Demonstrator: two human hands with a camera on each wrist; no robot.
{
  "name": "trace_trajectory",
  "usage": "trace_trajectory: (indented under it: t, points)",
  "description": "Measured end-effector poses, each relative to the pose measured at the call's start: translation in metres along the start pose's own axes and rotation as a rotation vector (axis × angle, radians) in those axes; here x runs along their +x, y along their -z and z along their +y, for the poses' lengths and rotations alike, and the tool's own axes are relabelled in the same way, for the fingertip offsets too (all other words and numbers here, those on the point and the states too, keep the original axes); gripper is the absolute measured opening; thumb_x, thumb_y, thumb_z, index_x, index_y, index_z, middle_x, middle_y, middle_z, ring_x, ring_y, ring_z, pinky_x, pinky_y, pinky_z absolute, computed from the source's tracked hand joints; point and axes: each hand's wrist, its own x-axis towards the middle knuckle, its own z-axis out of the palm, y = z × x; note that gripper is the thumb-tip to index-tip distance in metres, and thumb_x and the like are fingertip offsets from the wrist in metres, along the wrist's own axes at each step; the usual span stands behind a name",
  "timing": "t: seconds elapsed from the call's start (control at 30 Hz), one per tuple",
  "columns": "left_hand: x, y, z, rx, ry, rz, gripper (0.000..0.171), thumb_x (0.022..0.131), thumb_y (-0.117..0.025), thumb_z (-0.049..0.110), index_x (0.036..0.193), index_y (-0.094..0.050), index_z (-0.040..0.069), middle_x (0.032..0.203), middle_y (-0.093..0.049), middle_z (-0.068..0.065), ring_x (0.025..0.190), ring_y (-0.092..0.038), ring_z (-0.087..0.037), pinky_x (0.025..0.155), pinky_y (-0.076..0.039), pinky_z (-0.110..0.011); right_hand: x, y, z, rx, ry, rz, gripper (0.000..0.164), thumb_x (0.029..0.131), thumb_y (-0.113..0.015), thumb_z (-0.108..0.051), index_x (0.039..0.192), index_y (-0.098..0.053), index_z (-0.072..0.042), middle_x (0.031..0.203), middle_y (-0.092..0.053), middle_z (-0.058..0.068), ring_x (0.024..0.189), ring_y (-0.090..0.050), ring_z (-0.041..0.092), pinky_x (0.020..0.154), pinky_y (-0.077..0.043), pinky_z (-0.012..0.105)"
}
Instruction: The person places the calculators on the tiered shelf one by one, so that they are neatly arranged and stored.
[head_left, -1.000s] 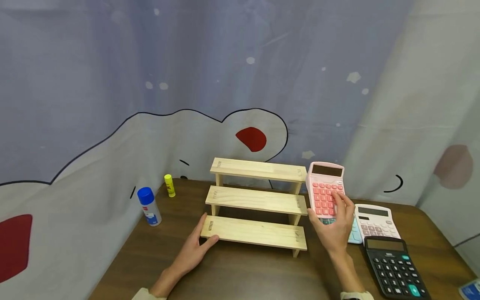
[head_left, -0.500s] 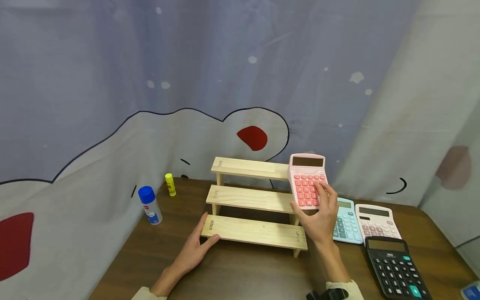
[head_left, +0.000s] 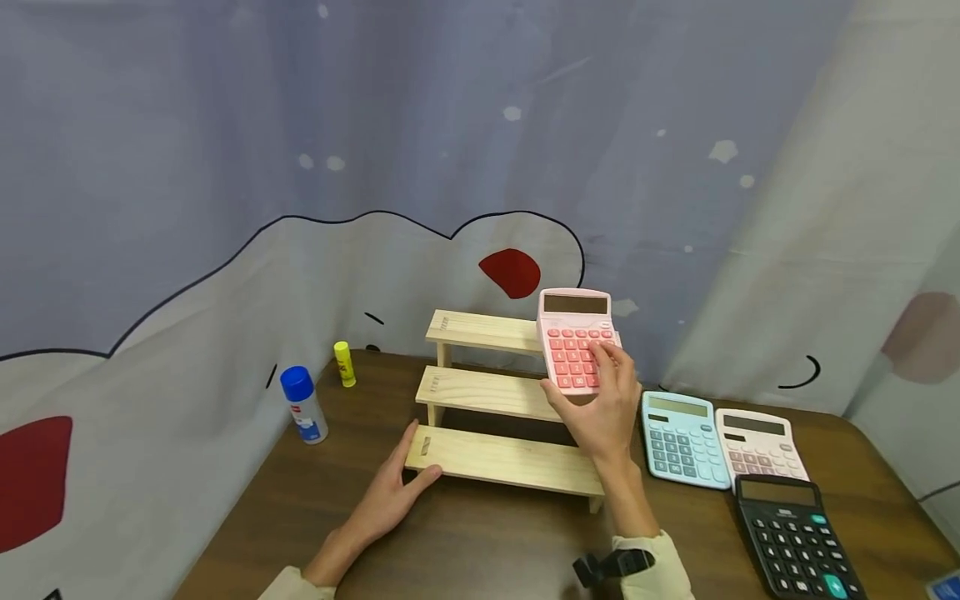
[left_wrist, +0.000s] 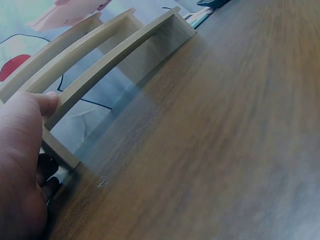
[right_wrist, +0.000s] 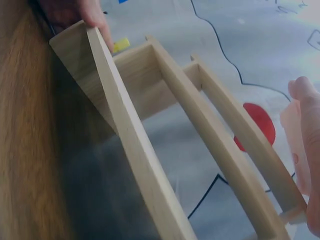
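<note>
1. Right hand (head_left: pixel 606 417) pinching one pink calculator (head_left: pixel 570 337), one o'clock from the three-tier shelf's (head_left: pixel 487 393) centre!
2. Left hand (head_left: pixel 384 500) grips its eight-o'clock corner.
3. I count three more calculators (head_left: pixel 759 446), toward four o'clock.

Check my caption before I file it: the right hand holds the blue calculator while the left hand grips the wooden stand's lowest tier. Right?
The colour is wrong: the head view shows the right hand holding the pink calculator while the left hand grips the wooden stand's lowest tier.
</note>
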Motion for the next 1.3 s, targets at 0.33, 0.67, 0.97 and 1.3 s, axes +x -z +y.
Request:
trace_trajectory:
  t: [0.33,0.67,0.97,1.3]
  points:
    - [0.002,-0.006,0.002,0.000,0.005,0.010,0.091,0.094,-0.066,0.045,0.162,-0.014,0.015,0.167,-0.016,-0.011,0.153,-0.017,-0.032,0.122,-0.018,-0.058,0.004,-0.017,-0.018,-0.007,-0.006,-0.089,0.083,0.064,-0.087,-0.048,0.130,-0.062,-0.006,0.134,-0.053,0.017,0.119,-0.050,0.035,0.093,-0.036,0.051]
    - [0.006,-0.015,0.005,-0.029,-0.014,-0.014,0.091,0.094,-0.066,0.047,0.162,-0.013,0.016,0.168,-0.015,-0.008,0.154,-0.015,-0.030,0.122,-0.017,-0.058,0.011,-0.025,-0.030,-0.064,-0.023,-0.157,0.083,0.063,-0.087,-0.053,0.128,-0.063,-0.007,0.133,-0.053,0.015,0.121,-0.049,0.033,0.095,-0.036,0.051]
    - [-0.005,-0.002,-0.001,-0.005,0.022,0.021,0.090,0.094,-0.067,0.044,0.162,-0.014,0.016,0.167,-0.016,-0.010,0.154,-0.016,-0.031,0.122,-0.016,-0.059,0.005,-0.044,-0.050,-0.161,-0.042,-0.259,0.088,0.066,-0.081,-0.065,0.130,-0.060,-0.009,0.132,-0.052,0.013,0.126,-0.044,0.033,0.094,-0.038,0.051]
    - [0.000,-0.001,0.003,0.003,0.016,0.007,0.091,0.094,-0.066,0.047,0.162,-0.014,0.016,0.168,-0.015,-0.009,0.154,-0.016,-0.031,0.122,-0.016,-0.058,0.010,-0.041,-0.051,-0.196,-0.065,-0.326,0.092,0.065,-0.082,-0.067,0.134,-0.055,-0.012,0.138,-0.046,0.015,0.131,-0.039,0.035,0.102,-0.037,0.053]
